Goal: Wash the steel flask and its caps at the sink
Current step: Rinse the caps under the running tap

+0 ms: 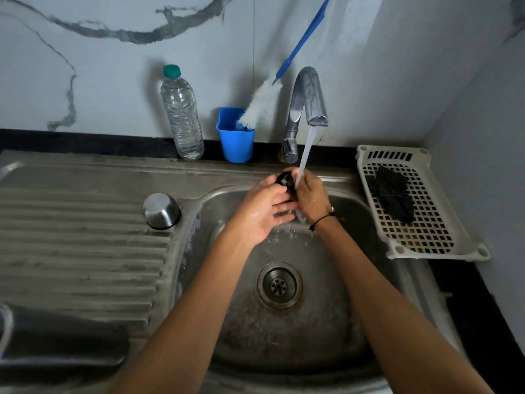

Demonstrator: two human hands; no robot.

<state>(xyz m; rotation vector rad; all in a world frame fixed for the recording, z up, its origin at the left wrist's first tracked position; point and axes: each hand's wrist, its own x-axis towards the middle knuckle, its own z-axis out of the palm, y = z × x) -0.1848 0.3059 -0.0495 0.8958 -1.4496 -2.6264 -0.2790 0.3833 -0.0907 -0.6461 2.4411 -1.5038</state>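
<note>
A small black cap [285, 181] sits under the running water [304, 155] from the tap [308, 92], above the sink basin [284, 331]. My left hand [262, 214] has its thumb over the cap's left side and its wet fingers stretched beneath it. From the right, my right hand [311, 199] grips the cap with curled fingers. A steel cup cap [161, 211] stands upside down on the drainboard [76, 245]. The dark flask body [56, 339] lies on its side at the lower left, blurred.
At the back stand a clear water bottle [181, 115] and a blue cup [235, 137] holding a white bottle brush [262, 103]. A white slotted tray [420, 237] with a dark scrubber [393, 193] sits right of the basin. A wall is close on the right.
</note>
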